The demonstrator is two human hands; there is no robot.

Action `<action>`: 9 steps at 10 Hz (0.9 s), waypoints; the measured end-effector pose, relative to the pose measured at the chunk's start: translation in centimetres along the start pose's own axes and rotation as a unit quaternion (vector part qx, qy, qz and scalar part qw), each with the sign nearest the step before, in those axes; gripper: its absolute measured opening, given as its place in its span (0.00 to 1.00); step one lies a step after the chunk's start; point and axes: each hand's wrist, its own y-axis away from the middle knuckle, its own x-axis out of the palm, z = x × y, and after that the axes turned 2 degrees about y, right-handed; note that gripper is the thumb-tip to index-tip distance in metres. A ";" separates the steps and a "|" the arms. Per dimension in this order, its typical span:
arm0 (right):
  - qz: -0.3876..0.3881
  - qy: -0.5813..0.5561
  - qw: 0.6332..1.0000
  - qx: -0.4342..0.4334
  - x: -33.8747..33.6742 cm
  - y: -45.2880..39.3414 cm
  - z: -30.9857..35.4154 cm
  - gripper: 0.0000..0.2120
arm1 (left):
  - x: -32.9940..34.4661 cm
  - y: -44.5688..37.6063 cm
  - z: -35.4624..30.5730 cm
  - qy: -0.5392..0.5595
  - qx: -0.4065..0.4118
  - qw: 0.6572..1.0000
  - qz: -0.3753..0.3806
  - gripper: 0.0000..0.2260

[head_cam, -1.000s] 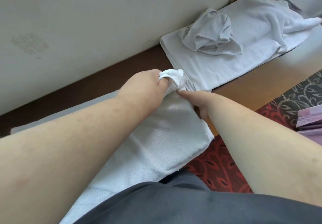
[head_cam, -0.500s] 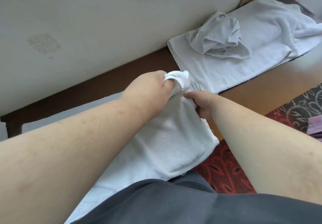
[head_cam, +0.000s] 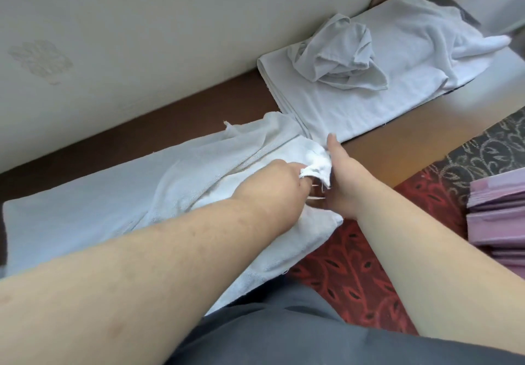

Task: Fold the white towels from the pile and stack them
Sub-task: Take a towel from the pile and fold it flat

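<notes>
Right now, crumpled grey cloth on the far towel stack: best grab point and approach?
Probably pinch the crumpled grey cloth at its raised top ridge, coming from above on the near side. It sits bunched and peaked on the flat folded towels, with the wall close behind, so a side approach risks snagging the towels beneath it.

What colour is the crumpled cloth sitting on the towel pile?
Pale grey, duller than the white towels beneath it; head view shows the crumpled cloth clearly.
</notes>
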 end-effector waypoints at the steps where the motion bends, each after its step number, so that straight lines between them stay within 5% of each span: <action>1: 0.151 -0.035 0.987 0.046 -0.8 1.8 -1.6 0.31 | 2.8 1.0 -0.5 -0.012 0.014 0.999 0.049 0.14; 2: -0.005 0.090 0.996 0.003 -2.4 1.5 -3.7 0.09 | 4.7 2.3 -0.2 -0.018 0.043 0.990 0.130 0.17; 3: -0.152 0.287 0.946 0.020 -3.6 0.7 -5.2 0.05 | 5.5 3.8 2.3 -0.046 0.032 0.981 0.184 0.25; 4: -0.199 0.507 0.839 0.013 -4.8 -0.3 -6.7 0.11 | 5.1 5.7 6.6 -0.070 -0.017 0.982 0.173 0.23; 5: -0.220 0.610 0.762 -0.006 -5.1 -0.5 -7.1 0.17 | 3.3 7.2 10.6 -0.085 -0.033 0.994 0.067 0.20; 6: -0.227 0.649 0.726 -0.005 -4.0 -0.5 -5.5 0.25 | 0.4 7.0 14.6 -0.141 -0.130 0.976 -0.103 0.26; 7: -0.201 0.654 0.724 -0.086 -0.7 -1.2 -2.9 0.31 | -2.4 5.6 18.3 -0.086 -0.301 0.945 -0.096 0.36; 8: -0.138 0.559 0.803 -0.155 4.7 -2.1 0.3 0.24 | -3.4 4.5 19.9 -0.014 -0.301 0.953 -0.024 0.30; 9: -0.106 0.463 0.872 -0.119 10.2 -3.0 1.7 0.31 | -3.1 4.3 19.3 0.006 -0.217 0.975 -0.052 0.06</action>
